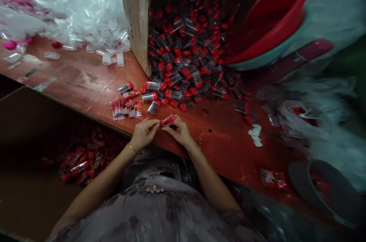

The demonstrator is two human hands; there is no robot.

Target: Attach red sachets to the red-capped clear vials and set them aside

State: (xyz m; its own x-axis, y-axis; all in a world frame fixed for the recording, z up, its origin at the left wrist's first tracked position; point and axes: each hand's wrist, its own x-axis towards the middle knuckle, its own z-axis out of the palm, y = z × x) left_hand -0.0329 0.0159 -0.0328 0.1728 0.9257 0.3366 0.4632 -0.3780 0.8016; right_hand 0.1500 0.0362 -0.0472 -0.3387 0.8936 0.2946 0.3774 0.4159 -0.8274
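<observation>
Between my two hands, above the table's front edge, is a small red printed packet (168,120). My left hand (143,133) pinches its left end, and a gold bangle circles that wrist. The fingers of my right hand (179,131) are closed on the packet's other side. Left of the hands lies a row of similar red packets (126,108), with a clear red-capped container (125,87) just behind it. A large heap of such containers (183,70) spills from a cardboard box (137,16) onto the red table (85,97).
Clear plastic pieces (91,9) are piled at the back left. Red and teal basins (274,24) lean at the right. White discs (255,135) and a red packet (273,179) lie on the right. An open carton (25,108) holding red items stands below, left.
</observation>
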